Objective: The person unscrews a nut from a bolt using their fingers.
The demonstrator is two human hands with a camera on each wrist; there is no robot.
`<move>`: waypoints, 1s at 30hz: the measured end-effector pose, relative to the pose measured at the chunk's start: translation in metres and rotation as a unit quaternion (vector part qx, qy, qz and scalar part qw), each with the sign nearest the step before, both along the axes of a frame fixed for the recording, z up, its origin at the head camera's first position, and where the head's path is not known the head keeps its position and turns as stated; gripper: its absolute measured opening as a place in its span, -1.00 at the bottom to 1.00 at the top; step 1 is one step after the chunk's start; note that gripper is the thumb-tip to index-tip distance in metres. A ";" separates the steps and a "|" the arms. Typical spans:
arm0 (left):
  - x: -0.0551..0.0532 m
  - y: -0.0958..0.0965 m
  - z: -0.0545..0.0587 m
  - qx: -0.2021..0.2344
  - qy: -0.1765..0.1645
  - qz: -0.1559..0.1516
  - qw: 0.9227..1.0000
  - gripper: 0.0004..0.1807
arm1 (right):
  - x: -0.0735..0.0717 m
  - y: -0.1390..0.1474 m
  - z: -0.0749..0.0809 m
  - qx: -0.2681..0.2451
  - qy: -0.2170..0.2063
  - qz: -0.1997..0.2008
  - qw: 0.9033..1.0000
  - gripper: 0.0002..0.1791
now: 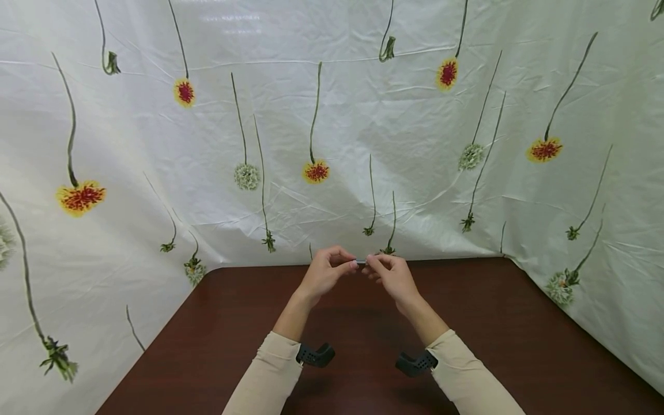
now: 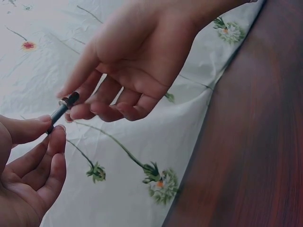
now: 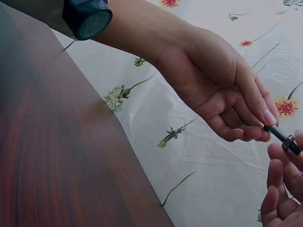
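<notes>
A dark threaded bolt (image 2: 58,114) is held in the air between both hands, seen in the head view as a short grey rod above the table's far edge. My left hand (image 1: 323,275) pinches one end of it between thumb and fingertips. Close to its other end sits a shiny nut (image 3: 288,142), which the thumb and fingertips of my right hand (image 1: 396,278) pinch. In the left wrist view the bolt's dark tip pokes out past the nut. The right hand's other fingers are loosely bent and hold nothing.
Below the hands is a dark reddish-brown table (image 1: 353,328) with rounded far corners. A white cloth (image 1: 353,115) printed with flowers hangs behind it and along both sides. Black bands with camera mounts (image 1: 316,355) are worn at both wrists, over beige sleeves (image 1: 270,369).
</notes>
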State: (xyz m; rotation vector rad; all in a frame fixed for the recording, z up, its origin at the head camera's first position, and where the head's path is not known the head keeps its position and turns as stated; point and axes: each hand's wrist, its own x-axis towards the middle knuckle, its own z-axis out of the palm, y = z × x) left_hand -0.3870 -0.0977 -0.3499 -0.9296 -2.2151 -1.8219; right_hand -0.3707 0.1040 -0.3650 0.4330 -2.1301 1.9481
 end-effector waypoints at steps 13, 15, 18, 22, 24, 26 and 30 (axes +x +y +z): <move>0.001 0.001 0.000 -0.003 -0.007 0.007 1.000 -0.80 | 0.001 0.002 0.000 0.032 0.023 0.039 0.998 -0.61; 0.001 0.001 0.000 -0.003 -0.009 0.008 1.000 -0.80 | 0.000 0.001 -0.001 0.026 0.016 0.026 0.999 -0.65; 0.001 0.001 0.001 -0.007 -0.011 0.010 1.000 -0.79 | 0.000 0.000 -0.001 0.018 0.019 0.008 1.000 -0.70; 0.000 0.001 0.001 -0.009 -0.012 0.013 1.000 -0.80 | 0.001 0.001 0.000 0.016 0.038 0.016 0.999 -0.80; 0.000 0.001 0.001 -0.008 -0.012 0.015 1.000 -0.81 | 0.001 0.001 0.000 0.016 0.048 0.028 0.998 -0.73; -0.001 0.001 0.000 -0.005 -0.013 0.014 1.000 -0.81 | 0.002 0.002 0.001 0.019 0.053 0.038 0.998 -0.63; 0.000 0.001 0.000 -0.006 -0.009 0.013 1.000 -0.82 | 0.002 0.001 0.001 0.029 0.043 0.042 0.998 -0.65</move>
